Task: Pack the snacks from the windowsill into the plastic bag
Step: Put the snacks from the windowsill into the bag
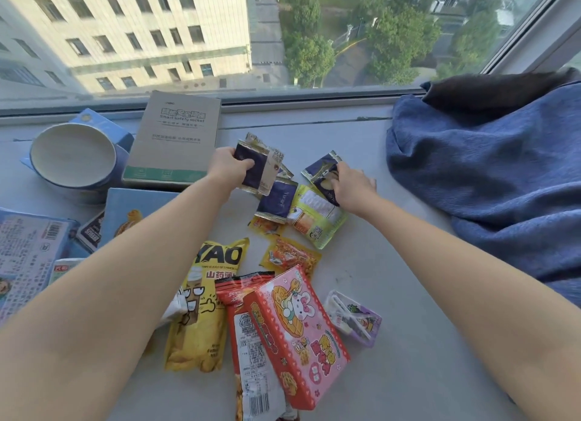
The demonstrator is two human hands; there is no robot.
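Fingers (247, 163) of the left hand (227, 166) curl round navy sachets (261, 172); the right hand (355, 189) pinches a further sachet (323, 183). Other snacks, as the pink box (298, 335), lie on the windowsill (393, 295) between cardboard box (176, 137) and blue cloth (487, 185)

Seen from the head camera, the person's left forearm (125, 263) and right forearm (456, 263) are bare along their whole visible length, smooth and rounded; the left hand (228, 166) and right hand (353, 188) are likewise bare, with short fingers.
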